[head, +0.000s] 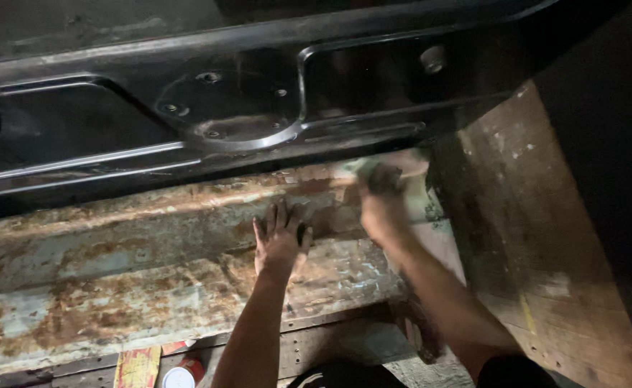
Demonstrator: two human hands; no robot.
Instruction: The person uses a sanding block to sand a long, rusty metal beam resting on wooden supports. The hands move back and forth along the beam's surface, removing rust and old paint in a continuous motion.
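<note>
Head view, dim light, looking down at a long rusted sheet-metal panel [115,287] with flaking pale blue-grey paint, which runs from the left edge to past the middle and has a raised step along its length. Left hand [280,241]: flat on the panel, palm down, fingers spread wide and pointing up toward the step; it grips nothing, only presses on the rusty surface near the panel's middle. Right hand [382,208]: just to the right of the left hand and slightly higher, blurred by motion, closed around a small pale greenish wad, a rag or abrasive pad [373,171]; which of the two cannot be told from the blur. The wad sits at the upper edge of the step, in contact with the metal, where the surface looks lighter and scuffed. Both forearms enter from the bottom of the view, the right one crossing a bare light patch of the panel. Above the panel: a glossy black pressed-steel body part [208,108] with ribs, several bolt holes and a round stud at upper right. Right of the hands: a worn brown wooden board [539,237] with paint flecks, standing at an angle. Bottom edge: a small red-and-white round can [183,375] beside a flat yellow-and-red packet [138,366], both below the panel, well apart from either hand.
</note>
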